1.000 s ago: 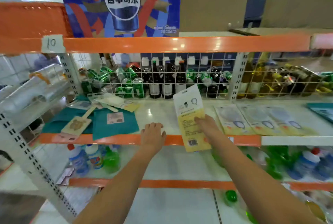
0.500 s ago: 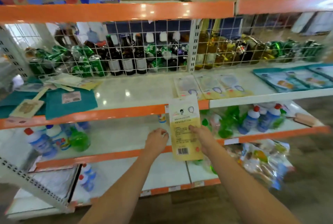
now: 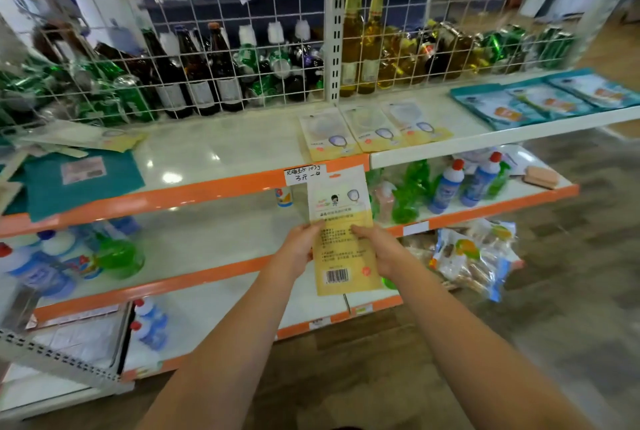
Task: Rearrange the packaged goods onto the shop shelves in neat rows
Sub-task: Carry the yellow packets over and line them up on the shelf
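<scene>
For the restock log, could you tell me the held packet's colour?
Pale cream top, yellow below, in the head view: packet.

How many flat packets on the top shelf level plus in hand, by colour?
Yellow packets lying in the row: 3
Yellow packet held by left hand and right hand: 1
Teal packets lying at right: 3
Total: 7

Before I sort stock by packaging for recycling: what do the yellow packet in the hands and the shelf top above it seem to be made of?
Yellow packet: looks like thin glossy plastic film or coated paper; it stays flat, printed text and barcode, held by the left hand and right hand. Shelf top: probably white painted metal, glossy; ceiling lights reflect on it.
</scene>
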